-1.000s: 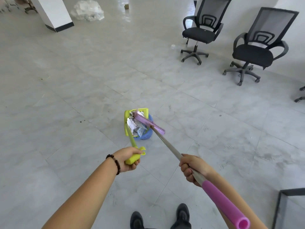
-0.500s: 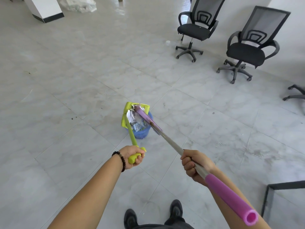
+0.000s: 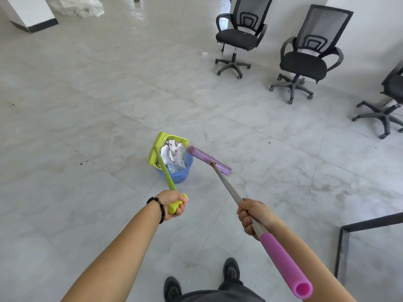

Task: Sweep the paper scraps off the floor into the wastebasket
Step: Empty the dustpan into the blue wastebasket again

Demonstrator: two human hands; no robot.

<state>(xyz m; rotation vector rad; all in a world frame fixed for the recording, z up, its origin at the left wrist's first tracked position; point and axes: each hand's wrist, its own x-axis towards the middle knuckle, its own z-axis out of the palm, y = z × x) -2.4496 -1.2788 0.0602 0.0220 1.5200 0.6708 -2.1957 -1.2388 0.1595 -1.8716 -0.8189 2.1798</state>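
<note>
Step in hand: emptying. My left hand (image 3: 174, 203), fingers wrapped round its handle, tips the dustpan (image 3: 162, 147) over the wastebasket (image 3: 180, 175), paper scraps (image 3: 173, 152) at its mouth. My right hand (image 3: 254, 216) grips the broom (image 3: 209, 160), head at the basket's 3 o'clock. Next, I judge: tilt the pan steeper.

No readable text anywhere; print on the paper scraps (image 3: 172, 152) too blurred.

My dustpan (image 3: 169, 147) covers the wastebasket's (image 3: 181, 173) far rim; the third chair (image 3: 388, 101) runs off the right edge; paper print unreadable.
</note>
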